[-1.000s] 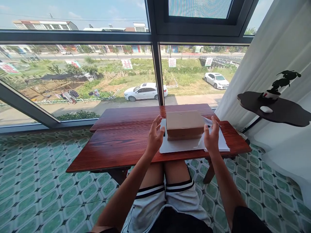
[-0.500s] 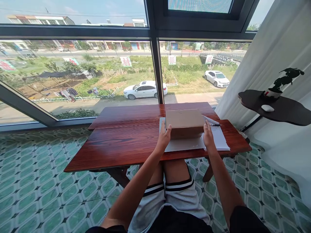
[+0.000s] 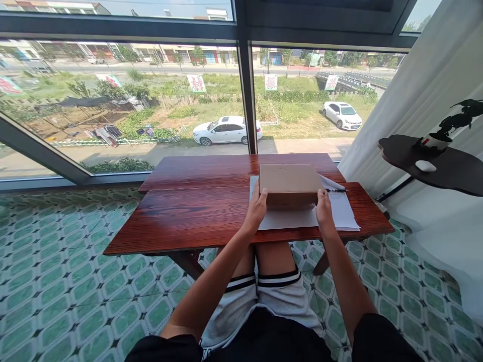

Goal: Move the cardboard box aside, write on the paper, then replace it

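A closed brown cardboard box (image 3: 290, 180) is held between my two hands over the right half of the wooden table (image 3: 188, 216). My left hand (image 3: 257, 208) grips its left side, thumb at the front corner. On the opposite side my right hand (image 3: 323, 208) holds the right front corner, fingers partly hidden behind the box. Beneath the box lies a flat grey sheet or folder (image 3: 285, 221). White papers (image 3: 343, 213) with writing on them spread to the right of my right hand, and a dark pen (image 3: 335, 190) rests across them.
A dark wavy-edged side table (image 3: 456, 168) at the right bears a potted plant (image 3: 435, 142) and a small white object (image 3: 425, 166). White curtain (image 3: 411, 221) hangs behind it. Large framed windows (image 3: 247, 95) rise beyond the table. Green patterned tiles (image 3: 75, 271) cover the floor.
The view has tilted down slightly, so the windows sit higher. My fingers have closed more firmly on the box's sides; my right-hand fingers now curl at its corner.
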A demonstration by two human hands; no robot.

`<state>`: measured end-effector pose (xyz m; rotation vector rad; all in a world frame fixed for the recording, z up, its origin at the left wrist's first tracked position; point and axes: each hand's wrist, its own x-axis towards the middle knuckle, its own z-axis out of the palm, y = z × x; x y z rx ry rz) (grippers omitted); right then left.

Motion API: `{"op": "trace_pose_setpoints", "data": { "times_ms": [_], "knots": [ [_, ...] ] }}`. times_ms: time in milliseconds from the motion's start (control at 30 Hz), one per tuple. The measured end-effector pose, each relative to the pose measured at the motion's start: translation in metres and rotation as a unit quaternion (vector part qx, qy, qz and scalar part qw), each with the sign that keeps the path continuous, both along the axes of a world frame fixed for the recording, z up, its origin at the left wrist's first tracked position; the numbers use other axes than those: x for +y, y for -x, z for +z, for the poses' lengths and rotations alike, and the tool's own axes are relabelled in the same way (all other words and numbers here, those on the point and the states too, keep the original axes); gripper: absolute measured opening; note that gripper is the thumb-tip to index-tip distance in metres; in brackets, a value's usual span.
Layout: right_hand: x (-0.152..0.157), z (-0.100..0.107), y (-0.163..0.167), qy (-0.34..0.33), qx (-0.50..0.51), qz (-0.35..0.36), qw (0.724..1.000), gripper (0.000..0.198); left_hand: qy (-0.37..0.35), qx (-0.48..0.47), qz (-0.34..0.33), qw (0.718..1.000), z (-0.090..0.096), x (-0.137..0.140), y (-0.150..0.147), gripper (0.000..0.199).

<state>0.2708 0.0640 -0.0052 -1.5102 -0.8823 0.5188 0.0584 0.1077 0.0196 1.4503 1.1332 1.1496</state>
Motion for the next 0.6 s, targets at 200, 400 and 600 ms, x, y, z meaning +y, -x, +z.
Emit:
{"op": "trace_pose_setpoints", "data": {
  "times_ms": [200,400,600],
  "knots": [
    [0.002,0.004,0.013,-0.015,0.001,0.022,1.000,0.065,0.001,0.000,0.014,1.000,0.011,0.002,0.015,0.062],
    [0.013,0.015,0.039,-0.024,-0.017,0.048,0.998,0.065,-0.039,-0.004,0.034,0.999,0.026,0.001,0.043,0.060],
    [0.026,0.029,0.077,-0.011,-0.017,0.090,0.996,0.063,-0.045,-0.009,0.085,0.995,0.031,0.005,0.080,0.061]
  ]
}}
